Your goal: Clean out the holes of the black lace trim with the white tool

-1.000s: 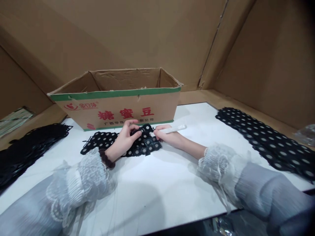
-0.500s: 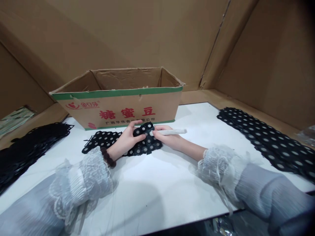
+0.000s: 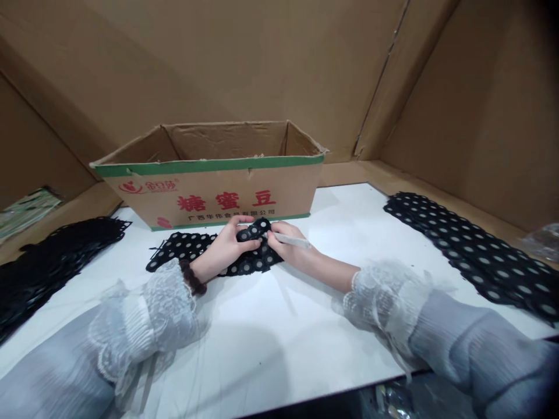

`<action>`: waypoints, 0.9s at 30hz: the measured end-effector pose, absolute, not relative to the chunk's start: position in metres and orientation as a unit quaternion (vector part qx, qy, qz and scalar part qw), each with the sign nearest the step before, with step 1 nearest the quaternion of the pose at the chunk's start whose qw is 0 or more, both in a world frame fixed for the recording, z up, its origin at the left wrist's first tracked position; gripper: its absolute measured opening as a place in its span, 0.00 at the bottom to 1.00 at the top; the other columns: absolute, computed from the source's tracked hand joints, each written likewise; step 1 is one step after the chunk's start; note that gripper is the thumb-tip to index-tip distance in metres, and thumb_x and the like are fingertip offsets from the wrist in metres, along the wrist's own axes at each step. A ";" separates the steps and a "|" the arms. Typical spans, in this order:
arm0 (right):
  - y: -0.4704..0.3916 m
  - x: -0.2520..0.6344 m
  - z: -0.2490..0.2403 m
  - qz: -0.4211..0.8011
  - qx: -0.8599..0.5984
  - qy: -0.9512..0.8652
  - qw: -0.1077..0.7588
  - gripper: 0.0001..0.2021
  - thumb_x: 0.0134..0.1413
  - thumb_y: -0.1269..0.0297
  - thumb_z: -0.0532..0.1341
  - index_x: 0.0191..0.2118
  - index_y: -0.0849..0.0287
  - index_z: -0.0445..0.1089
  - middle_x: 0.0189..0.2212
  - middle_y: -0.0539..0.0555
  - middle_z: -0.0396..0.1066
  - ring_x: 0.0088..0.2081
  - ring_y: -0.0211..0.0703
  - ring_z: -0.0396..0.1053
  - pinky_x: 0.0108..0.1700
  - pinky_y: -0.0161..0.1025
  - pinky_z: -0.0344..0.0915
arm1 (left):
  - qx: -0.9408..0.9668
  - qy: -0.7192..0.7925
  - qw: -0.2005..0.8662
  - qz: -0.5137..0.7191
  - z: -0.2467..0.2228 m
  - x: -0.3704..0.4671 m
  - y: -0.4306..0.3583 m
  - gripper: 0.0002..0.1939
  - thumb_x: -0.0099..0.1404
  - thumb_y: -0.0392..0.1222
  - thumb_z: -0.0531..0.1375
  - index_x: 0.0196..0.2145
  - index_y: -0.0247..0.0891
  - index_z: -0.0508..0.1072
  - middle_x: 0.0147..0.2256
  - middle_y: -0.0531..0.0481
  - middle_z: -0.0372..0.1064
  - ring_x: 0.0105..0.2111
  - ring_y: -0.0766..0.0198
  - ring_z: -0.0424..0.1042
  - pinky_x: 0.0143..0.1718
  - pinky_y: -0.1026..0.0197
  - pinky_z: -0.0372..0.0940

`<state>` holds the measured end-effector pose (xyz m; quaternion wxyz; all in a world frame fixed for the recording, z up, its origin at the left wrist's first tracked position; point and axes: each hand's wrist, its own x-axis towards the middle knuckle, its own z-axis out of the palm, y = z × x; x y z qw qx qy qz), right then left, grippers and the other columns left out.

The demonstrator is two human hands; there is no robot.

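Observation:
In the middle of the white board lies a black openwork sheet (image 3: 177, 247) with rows of pale round dots. My left hand (image 3: 222, 251) rests across it, thumb and fingers closed on a raised, bunched part of it. My right hand (image 3: 292, 249) grips a slim white pen-like tool (image 3: 296, 240) with its tip at that raised part, close to my left thumb. The tip itself is hidden among the fingers and black material.
An open cardboard box (image 3: 209, 192) with a green rim stands just behind my hands. Dark stacked strips (image 3: 48, 262) lie at the left. More black dotted sheets (image 3: 471, 250) lie at the right. Cardboard walls (image 3: 244, 64) enclose the white board (image 3: 244, 349).
My right hand has shifted slightly left, closer to my left hand, and the white tool has turned so its back end points lower. My left hand stays nearly still on the sheet.

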<state>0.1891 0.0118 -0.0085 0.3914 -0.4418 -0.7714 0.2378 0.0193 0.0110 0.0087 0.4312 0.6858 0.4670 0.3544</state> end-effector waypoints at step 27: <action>0.005 0.209 -0.004 0.288 -0.360 -0.842 0.278 0.10 0.53 0.64 0.51 0.23 0.60 0.55 0.23 0.49 0.57 0.26 0.34 0.56 0.28 0.32 0.54 | 0.788 0.465 0.313 0.256 0.010 0.016 0.009 0.31 0.53 0.44 0.61 0.53 0.37 0.55 0.52 0.45 0.60 0.53 0.56 0.59 0.56 0.55 0.52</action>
